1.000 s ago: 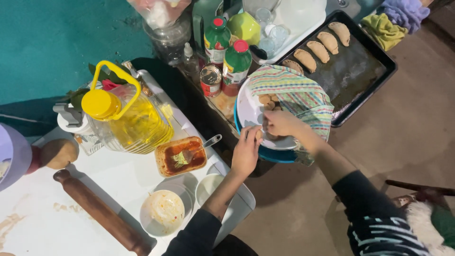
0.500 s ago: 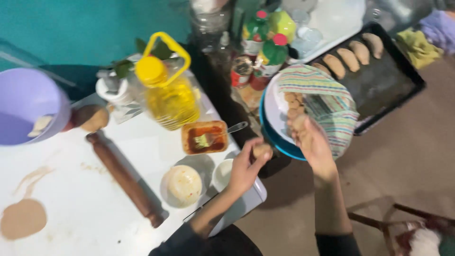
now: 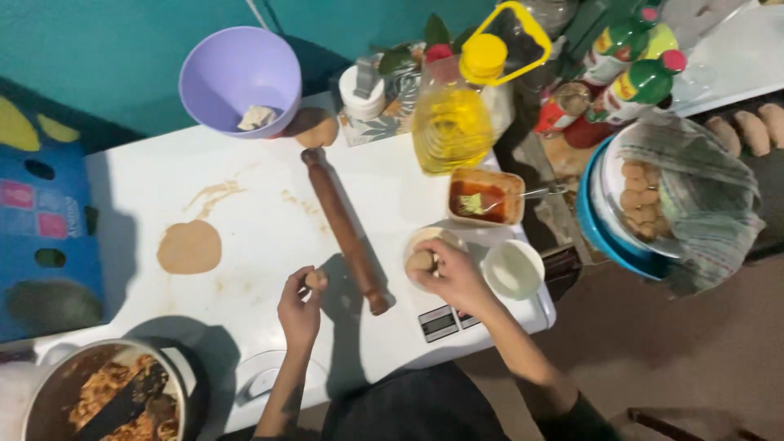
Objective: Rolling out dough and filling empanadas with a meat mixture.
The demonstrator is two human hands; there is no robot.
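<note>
A small dough ball (image 3: 316, 279) is pinched in the left hand (image 3: 299, 309) fingertips above the white table (image 3: 131, 196); another dough ball (image 3: 420, 261) is closed on by the right hand (image 3: 454, 276) over a small bowl (image 3: 435, 239). Soft, light, probably tacky, the dough is best cupped loosely. A rolling pin (image 3: 344, 229) lies between.

Bottom left, the pot (image 3: 98, 400) of shredded filling runs off the frame's lower edge, rim only partly seen. Upper right, the baking tray (image 3: 755, 175) is cut by the right edge, just three pastries (image 3: 747, 132) showing. The striped cloth (image 3: 702, 196) covers most of the plate (image 3: 608, 184), hiding the dough balls beneath. Right hand (image 3: 453, 278) covers the small bowl (image 3: 425, 241) under it, possibly flour inside. The scale (image 3: 445, 321) display is too blurred to read.
</note>
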